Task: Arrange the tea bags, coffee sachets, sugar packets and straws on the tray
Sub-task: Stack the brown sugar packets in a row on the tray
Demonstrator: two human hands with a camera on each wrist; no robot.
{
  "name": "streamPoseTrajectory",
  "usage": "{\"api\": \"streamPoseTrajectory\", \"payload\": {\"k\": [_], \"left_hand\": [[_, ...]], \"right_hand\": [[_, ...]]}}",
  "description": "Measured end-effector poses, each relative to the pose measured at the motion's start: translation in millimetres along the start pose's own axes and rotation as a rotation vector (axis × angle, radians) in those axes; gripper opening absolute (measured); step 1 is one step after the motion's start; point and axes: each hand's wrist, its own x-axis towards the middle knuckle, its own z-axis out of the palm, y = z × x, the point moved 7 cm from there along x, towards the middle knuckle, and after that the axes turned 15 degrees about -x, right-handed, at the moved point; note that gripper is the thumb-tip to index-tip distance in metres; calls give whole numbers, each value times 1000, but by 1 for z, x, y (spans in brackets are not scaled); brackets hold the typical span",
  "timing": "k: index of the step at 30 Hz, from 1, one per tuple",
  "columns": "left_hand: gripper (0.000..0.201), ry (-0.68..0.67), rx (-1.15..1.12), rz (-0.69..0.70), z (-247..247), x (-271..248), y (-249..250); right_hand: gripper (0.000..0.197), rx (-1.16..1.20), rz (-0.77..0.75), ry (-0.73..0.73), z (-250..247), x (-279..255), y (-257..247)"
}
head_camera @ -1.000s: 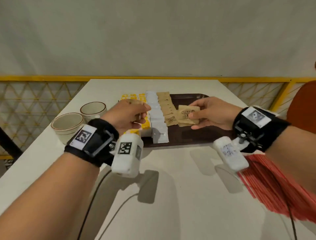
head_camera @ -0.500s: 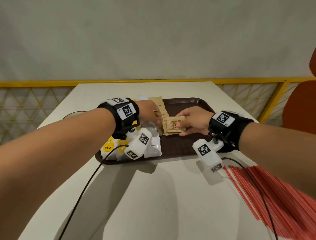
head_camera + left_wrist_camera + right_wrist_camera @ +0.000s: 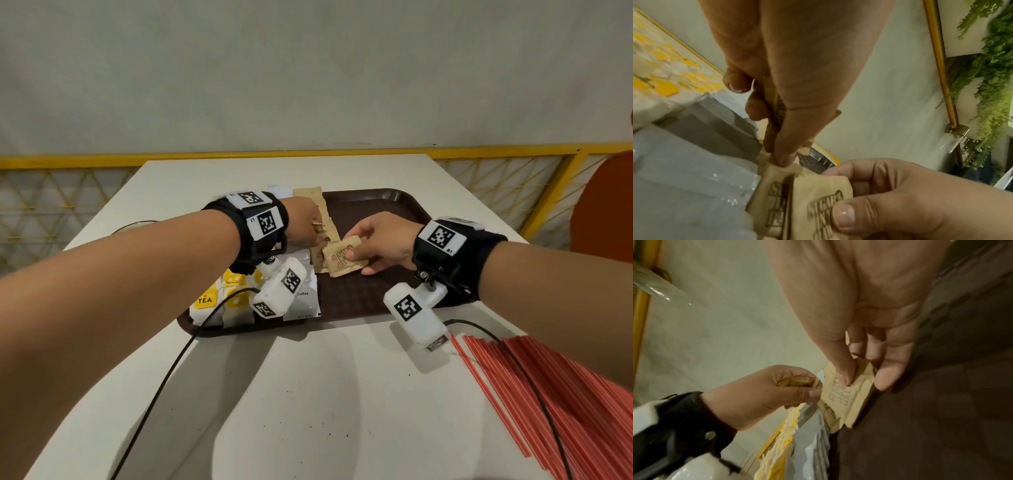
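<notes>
— Brown paper sugar packets [image 3: 344, 261]: where are they?
— On the dark tray [image 3: 387, 205], in a row just right of the white coffee sachets [image 3: 303, 296]; yellow tea bags [image 3: 219, 301] lie left of those.
— And the hands?
— The right hand [image 3: 383, 245] pinches a small stack between thumb and fingers. The left hand [image 3: 305, 222] is curled round more packets, its fingertips touching the row.
— Straws?
— Red straws [image 3: 565, 387] lie on the white table [image 3: 308, 394], off the tray, near right.

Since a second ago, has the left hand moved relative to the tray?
Yes. The left hand has crossed rightward from the tea bags to the sugar packet row on the tray.
</notes>
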Motion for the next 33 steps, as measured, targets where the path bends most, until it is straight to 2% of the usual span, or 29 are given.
{"api": "streamPoseTrajectory", "payload": {"k": [2,11,16,25,29,33], "left_hand": [[25,12,5,-15,0,1,-1],[34,27,15,-55,4,12,-4],[22,82,-60,-38,-5,9,-4],[22,-7,87,-27,7,4,5],[33,-42,149,-36,8,6,9],[34,-41,179,-38,8,6,11]], "right_hand": [[16,-11,9,12,0,0,2],[22,-91,17,49,4,3,8],[22,-28,36,53,4,2,10],[22,45,43,93,4,1,12],[22,43,39,96,3,0,11],[27,47,51,37,7,-7,11]]}}
